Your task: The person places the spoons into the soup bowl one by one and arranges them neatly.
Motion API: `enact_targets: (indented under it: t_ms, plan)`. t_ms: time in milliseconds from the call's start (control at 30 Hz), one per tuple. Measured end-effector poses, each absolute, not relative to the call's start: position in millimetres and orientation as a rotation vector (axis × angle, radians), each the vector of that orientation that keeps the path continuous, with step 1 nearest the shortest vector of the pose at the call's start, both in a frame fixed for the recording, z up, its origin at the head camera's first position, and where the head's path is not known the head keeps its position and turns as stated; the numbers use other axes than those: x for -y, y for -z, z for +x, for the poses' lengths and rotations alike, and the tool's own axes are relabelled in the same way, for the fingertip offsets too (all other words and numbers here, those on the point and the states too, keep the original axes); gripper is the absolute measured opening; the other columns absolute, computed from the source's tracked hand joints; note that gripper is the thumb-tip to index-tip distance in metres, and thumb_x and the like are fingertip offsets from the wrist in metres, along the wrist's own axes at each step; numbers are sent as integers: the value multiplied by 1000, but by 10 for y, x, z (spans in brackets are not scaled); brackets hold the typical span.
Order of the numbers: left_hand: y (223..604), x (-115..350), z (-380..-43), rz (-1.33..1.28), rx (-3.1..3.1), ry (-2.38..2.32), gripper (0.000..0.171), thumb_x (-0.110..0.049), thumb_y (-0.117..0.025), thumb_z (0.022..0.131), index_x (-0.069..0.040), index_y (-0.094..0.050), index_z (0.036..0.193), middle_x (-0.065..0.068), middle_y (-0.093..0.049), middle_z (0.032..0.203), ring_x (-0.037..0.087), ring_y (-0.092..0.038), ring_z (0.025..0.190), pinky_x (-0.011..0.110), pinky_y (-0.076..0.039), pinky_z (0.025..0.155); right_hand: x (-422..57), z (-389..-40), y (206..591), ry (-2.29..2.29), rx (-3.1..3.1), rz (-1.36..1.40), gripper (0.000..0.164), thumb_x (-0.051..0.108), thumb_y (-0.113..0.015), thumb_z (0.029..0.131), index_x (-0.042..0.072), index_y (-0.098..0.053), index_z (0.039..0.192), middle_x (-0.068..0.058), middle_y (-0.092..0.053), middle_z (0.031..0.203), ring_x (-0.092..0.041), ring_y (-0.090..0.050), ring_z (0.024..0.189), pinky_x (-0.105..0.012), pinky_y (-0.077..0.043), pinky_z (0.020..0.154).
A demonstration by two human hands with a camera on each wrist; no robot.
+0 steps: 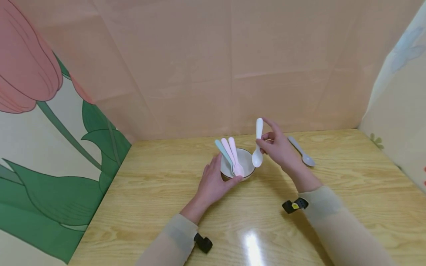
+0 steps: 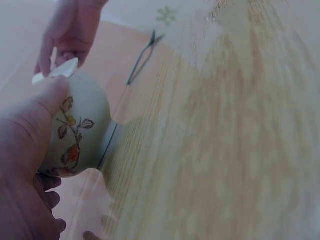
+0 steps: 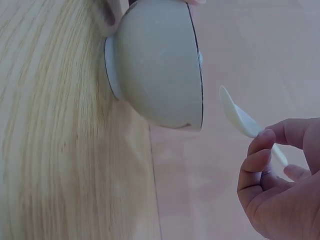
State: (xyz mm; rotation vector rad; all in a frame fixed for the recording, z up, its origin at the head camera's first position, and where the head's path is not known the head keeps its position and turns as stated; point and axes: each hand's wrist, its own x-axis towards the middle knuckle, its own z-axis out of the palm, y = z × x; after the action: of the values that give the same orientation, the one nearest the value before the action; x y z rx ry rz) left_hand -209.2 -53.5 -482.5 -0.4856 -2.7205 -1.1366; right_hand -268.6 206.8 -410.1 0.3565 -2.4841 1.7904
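Note:
A white bowl (image 1: 246,159) with a dark rim stands on the table, a flower pattern on its outside in the left wrist view. My left hand (image 1: 214,181) holds it from the near left, thumb at the near rim and fingers round the side. Two pink spoons (image 1: 237,164) and a teal spoon (image 1: 221,147) lean in the bowl, handles up over the far left rim. Just right of the bowl, my right hand (image 1: 276,146) pinches a white spoon (image 1: 257,158) by its handle, scoop end down. In the right wrist view this white spoon (image 3: 239,119) is apart from the rim.
A grey spoon (image 1: 302,151) lies on the wooden table (image 1: 149,207), right of my right hand. A plain pinkish backdrop (image 1: 186,66) rises along the table's far edge. Sheets with printed flowers stand at the left and right.

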Motion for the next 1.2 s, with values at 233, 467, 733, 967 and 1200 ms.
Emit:
enact_targets:
  t_ms: [233, 467, 733, 967, 1200]
  plan:
    - [4812, 528, -2089, -484, 2724, 1142, 108, -60, -83, 95, -15, -26, 175, 6, -44, 170, 26, -49, 150, 52, -32, 127, -1949, -2684, 4083, -1818, 2486, 367, 90, 9, -70, 108, 25, -16, 179, -22, -62, 110, -18, -66, 78, -27, -58, 71]
    - [4818, 524, -2096, -501, 2708, 1138, 107, -58, -84, 95, -14, -27, 175, 6, -46, 168, 25, -50, 149, 52, -33, 126, -1850, -2682, 4093, -1847, 2495, 404, 91, 9, -70, 108, 26, -15, 179, -24, -64, 111, -22, -67, 79, -31, -61, 74]
    - [4827, 530, -2098, -504, 2705, 1147, 106, -57, -84, 96, -14, -27, 175, 5, -47, 168, 25, -51, 147, 53, -34, 125, -1778, -2687, 4178, -1822, 2528, 468, 91, 9, -72, 108, 24, -17, 178, -25, -69, 110, -25, -70, 82, -32, -61, 74]
    - [4822, 534, -2094, -482, 2727, 1153, 108, -63, -80, 96, -16, -25, 176, 5, -44, 170, 25, -51, 147, 53, -36, 124, -1746, -2692, 4221, -1814, 2522, 504, 90, 8, -73, 107, 24, -19, 178, -25, -71, 107, -26, -71, 84, -31, -61, 75]
    - [4820, 524, -2104, -500, 2719, 1145, 108, -65, -79, 96, -15, -25, 176, 5, -45, 169, 25, -51, 147, 52, -33, 125, -1756, -2684, 4236, -1678, 2583, 514, 83, 11, -72, 108, 24, -26, 176, -22, -74, 105, -31, -70, 90, -31, -57, 77]
